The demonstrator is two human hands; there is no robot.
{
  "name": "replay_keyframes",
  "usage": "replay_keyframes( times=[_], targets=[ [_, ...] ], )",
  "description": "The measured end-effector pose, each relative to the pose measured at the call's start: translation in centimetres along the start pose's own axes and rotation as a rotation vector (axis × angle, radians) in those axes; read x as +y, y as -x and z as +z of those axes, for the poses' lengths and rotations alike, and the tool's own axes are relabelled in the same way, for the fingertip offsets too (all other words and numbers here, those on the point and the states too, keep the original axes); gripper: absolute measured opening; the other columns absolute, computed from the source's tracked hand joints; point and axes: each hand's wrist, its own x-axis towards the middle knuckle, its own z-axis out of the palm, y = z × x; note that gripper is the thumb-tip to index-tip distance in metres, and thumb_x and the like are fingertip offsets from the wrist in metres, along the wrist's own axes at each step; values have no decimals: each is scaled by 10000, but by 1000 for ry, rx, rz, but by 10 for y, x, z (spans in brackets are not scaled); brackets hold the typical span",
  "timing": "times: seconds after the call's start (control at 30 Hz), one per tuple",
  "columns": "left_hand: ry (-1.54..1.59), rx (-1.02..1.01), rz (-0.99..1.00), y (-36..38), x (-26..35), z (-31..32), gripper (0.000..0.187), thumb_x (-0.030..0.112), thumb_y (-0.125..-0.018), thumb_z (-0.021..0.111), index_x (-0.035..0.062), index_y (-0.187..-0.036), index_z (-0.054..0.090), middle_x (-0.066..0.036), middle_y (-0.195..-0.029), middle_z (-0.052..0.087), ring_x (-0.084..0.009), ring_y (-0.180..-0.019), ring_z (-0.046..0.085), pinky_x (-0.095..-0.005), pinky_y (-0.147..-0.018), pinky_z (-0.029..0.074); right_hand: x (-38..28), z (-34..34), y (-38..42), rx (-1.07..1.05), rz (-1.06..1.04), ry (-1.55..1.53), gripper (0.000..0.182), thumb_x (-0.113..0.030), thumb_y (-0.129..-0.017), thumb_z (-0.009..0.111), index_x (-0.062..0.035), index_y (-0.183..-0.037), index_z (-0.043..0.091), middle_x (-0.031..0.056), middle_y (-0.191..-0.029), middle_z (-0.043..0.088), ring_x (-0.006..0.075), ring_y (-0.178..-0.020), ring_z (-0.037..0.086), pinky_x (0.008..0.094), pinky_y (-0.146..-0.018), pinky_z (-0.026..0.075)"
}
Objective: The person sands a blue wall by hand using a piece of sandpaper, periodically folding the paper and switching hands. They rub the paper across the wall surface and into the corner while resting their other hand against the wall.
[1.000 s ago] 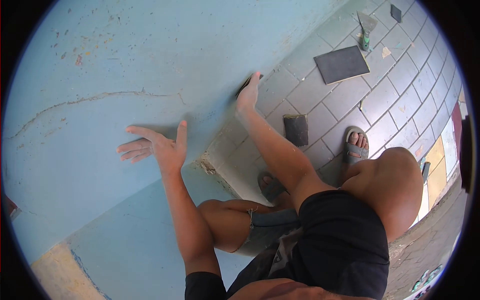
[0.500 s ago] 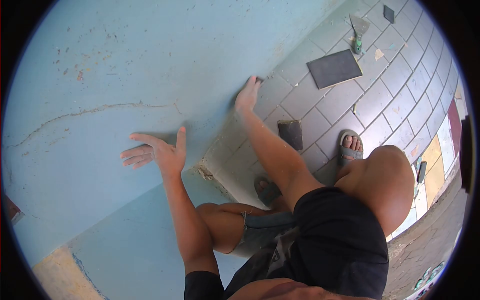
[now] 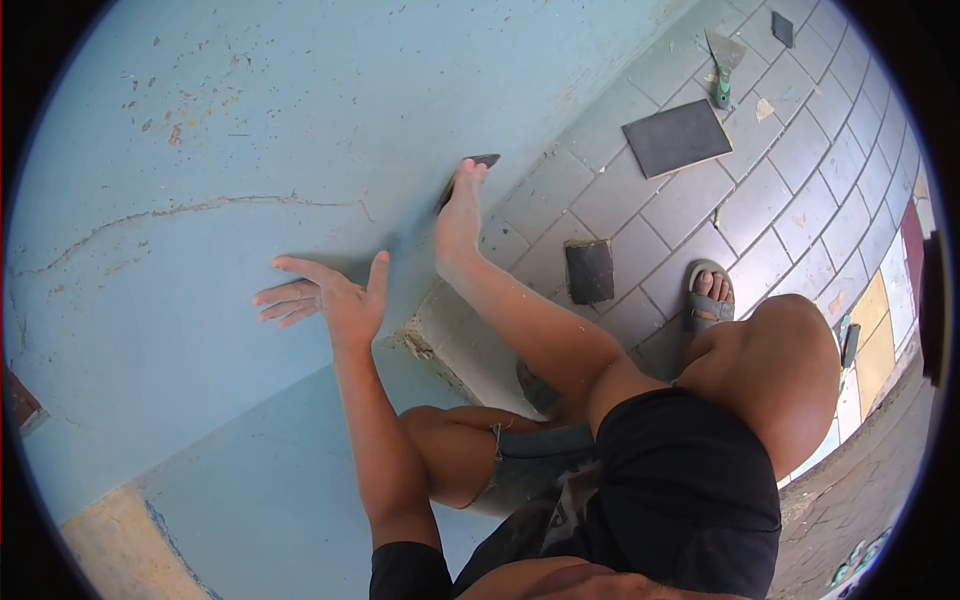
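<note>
My right hand [image 3: 460, 215] presses a dark piece of sandpaper [image 3: 486, 160] against the light blue wall [image 3: 300, 90], low down near where it meets the floor. Only the sandpaper's edges show past my fingers. My left hand [image 3: 345, 305] is open, thumb and fingers spread, held at the wall with nothing in it. Above the left hand a long thin crack [image 3: 200, 208] runs across the paint. Chipped, discoloured patches [image 3: 180, 125] mark the wall farther up.
On the grey tiled floor lie a dark sandpaper piece [image 3: 590, 272], a larger dark rectangular sheet [image 3: 678, 140], a green-handled putty knife [image 3: 722, 75] and a small dark piece [image 3: 782, 29]. My sandalled foot [image 3: 709, 293] is close by. The wall's lower corner [image 3: 418, 343] is broken.
My right hand has moved left and slightly down along the wall with the sandpaper, now showing more of it. My left hand keeps its spread pose. The view has shifted slightly.
</note>
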Motion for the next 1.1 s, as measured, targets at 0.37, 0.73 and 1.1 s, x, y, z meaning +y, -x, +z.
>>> replay_keyframes(
  times=[0.37,0.73,1.1],
  targets=[
    [-1,-5,16,7,1,-11,1389,647,-806,744,82,-1547,-286,-512,-1344,-444,-714,-1201,-448,-855,-923,-156,-7,-20,-51,32,-40,14,853,-618,-1058,209,31,-1602,106,190,-1696,62,339,-1563,99,384,-1263,95],
    [-16,35,48,2,-2,-5,1408,666,-803,732,54,-1529,-307,-554,-1300,-432,-732,-1165,-455,-879,-880,-133,-19,-42,-100,32,-82,108,920,-659,-1037,206,70,-1588,100,212,-1690,69,320,-1564,109,395,-1264,102],
    [-9,-12,18,5,2,-11,1417,659,-803,738,34,-1521,-312,-542,-1305,-443,-728,-1168,-455,-874,-883,-139,-44,-53,-121,233,-61,246,915,-659,-1037,202,54,-1596,73,194,-1695,66,303,-1571,68,383,-1266,79]
  ],
)
